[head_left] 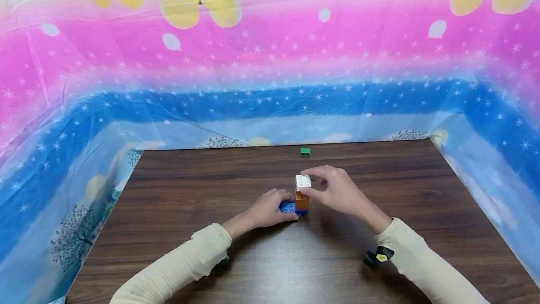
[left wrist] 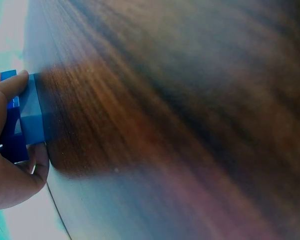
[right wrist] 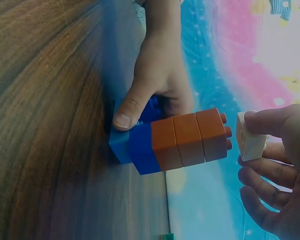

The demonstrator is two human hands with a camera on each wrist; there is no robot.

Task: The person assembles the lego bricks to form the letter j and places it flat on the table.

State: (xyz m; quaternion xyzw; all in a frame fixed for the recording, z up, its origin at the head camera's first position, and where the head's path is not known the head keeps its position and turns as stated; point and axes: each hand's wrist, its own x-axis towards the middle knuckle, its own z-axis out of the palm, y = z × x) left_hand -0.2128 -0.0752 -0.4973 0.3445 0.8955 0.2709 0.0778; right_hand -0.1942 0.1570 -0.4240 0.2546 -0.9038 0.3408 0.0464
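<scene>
A stack of toy building bricks stands on the table: blue bricks [right wrist: 142, 155] at the bottom, with three orange bricks [right wrist: 189, 140] piled at one end. My left hand [head_left: 266, 209] grips the blue base, its thumb on the near side and fingers on the far side, as the left wrist view shows too. Between thumb and fingers my right hand [head_left: 339, 192] pinches a white brick [head_left: 303, 181]. In the right wrist view a small gap separates the white brick from the studs of the top orange one.
A green brick [head_left: 305, 152] lies near the far edge of the dark wooden table [head_left: 190, 177]. Behind and at both sides hangs a colourful patterned cloth [head_left: 270, 79].
</scene>
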